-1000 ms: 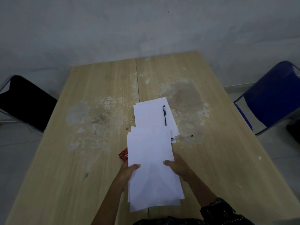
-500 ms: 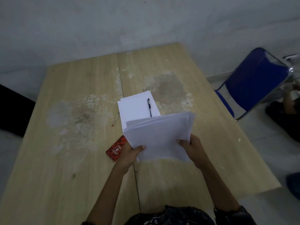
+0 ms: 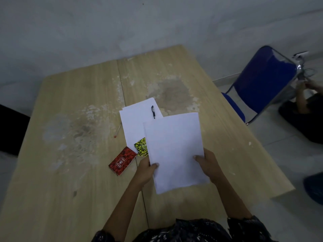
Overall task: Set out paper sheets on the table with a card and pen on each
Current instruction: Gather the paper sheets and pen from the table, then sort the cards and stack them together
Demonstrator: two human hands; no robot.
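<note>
Forearms out over the table [image 3: 70, 172], left hand [image 3: 146, 169] and right hand [image 3: 208, 165] in thumb-on-top pinch on the paper stack [image 3: 174, 147].

A blue chair [image 3: 262, 81] with a chrome tube frame stands on the floor [image 3: 279, 142] just off the right edge of the tabletop [image 3: 52, 189]. Beyond the chair, a person [image 3: 307, 109] in dark clothing sits on the floor, partly cut off by the frame edge. A blue object [image 3: 314, 187] lies at the lower right; its type cannot be determined. A black object [image 3: 10, 130] is cut off at the left edge. A grey wall [image 3: 122, 23] runs behind. The tabletop carries:
- a worn patch [image 3: 76, 130] left of the centre seam [image 3: 122, 88];
- a darker patch [image 3: 173, 95] right of the seam;
- a thin red-tipped stick [image 3: 117, 131].
</note>
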